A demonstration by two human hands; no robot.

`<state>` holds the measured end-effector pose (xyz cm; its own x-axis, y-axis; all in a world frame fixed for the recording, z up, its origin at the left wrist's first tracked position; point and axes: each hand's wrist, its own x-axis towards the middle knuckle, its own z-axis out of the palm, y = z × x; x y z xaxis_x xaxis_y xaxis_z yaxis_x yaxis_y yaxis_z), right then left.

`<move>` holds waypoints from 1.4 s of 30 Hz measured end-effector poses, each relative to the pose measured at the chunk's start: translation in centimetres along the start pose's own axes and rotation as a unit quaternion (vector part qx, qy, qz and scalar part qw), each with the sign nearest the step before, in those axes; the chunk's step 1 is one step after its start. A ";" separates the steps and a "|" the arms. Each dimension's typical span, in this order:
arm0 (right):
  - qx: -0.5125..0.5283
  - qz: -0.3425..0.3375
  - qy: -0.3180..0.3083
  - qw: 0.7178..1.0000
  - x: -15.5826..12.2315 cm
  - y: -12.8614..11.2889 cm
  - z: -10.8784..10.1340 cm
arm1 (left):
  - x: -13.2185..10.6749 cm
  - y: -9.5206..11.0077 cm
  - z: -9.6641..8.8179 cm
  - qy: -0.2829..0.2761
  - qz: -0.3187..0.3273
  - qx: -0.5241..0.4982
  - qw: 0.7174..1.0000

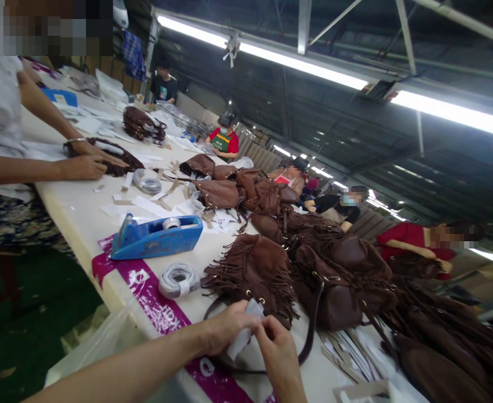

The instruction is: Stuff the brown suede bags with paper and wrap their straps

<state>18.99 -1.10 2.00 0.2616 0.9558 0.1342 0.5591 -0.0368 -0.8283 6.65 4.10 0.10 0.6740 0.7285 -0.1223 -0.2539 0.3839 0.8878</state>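
My left hand (pixel 231 326) pinches a thin white piece of tissue paper (pixel 238 342) at the front of the table. The fingertips of my right hand (pixel 277 344) are closed on the paper's right edge, touching the left hand's fingers. Whether a strap or ring lies inside the paper is hidden. Just beyond my hands lies a brown fringed bag (pixel 252 263) with gold-coloured eyelets. Its dark strap (pixel 314 330) loops round beneath and beside my hands. Left of the bag sits a coil of pale wrapped cord (pixel 178 281).
A blue tape dispenser (pixel 158 238) stands on the table's left side, by a purple printed strip (pixel 158 305). Brown bags (pixel 334 280) are heaped to the right. Paper strips (pixel 349 355) lie near them. A co-worker's hands (pixel 91 162) press on a dark brown item at the left.
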 end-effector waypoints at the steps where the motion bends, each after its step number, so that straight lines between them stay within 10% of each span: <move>1: 0.010 0.008 -0.005 1.000 0.0 0.2 -0.1 | -0.2 0.1 0.0 0.009 0.013 -0.001 1.000; 7: 0.135 0.107 -0.100 0.980 0.0 1.6 -1.2 | -1.0 0.7 -0.6 -0.034 -0.044 -0.005 0.998; 12: 0.027 -0.042 0.029 0.998 -0.5 1.8 -1.9 | -0.9 1.3 -1.3 -0.044 -0.094 -0.012 0.994; 16: 0.019 -0.035 0.115 0.993 -1.2 1.8 -2.7 | -1.0 1.5 -1.3 0.044 -0.064 0.036 0.996; 20: 0.152 0.069 -0.034 0.985 -1.8 1.5 -2.5 | -1.0 1.4 -1.0 0.046 -0.070 -0.003 0.996; 27: 0.376 0.190 -0.169 0.891 -2.1 -0.1 -1.0 | -0.3 1.5 -1.4 0.008 -0.095 -0.071 0.993; 36: 0.409 0.225 -0.143 0.873 -2.2 0.3 -1.1 | 0.3 1.2 -1.4 -0.021 -0.105 -0.140 0.984; 42: 0.376 0.145 -0.100 0.910 -2.3 0.3 -0.7 | 0.3 1.1 -1.5 -0.008 -0.117 -0.125 0.985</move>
<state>19.16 -3.48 1.83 0.1214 0.9744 -0.1890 -0.2267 -0.1582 -0.9610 5.59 5.59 0.36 0.7452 0.5952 -0.3006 -0.2522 0.6690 0.6992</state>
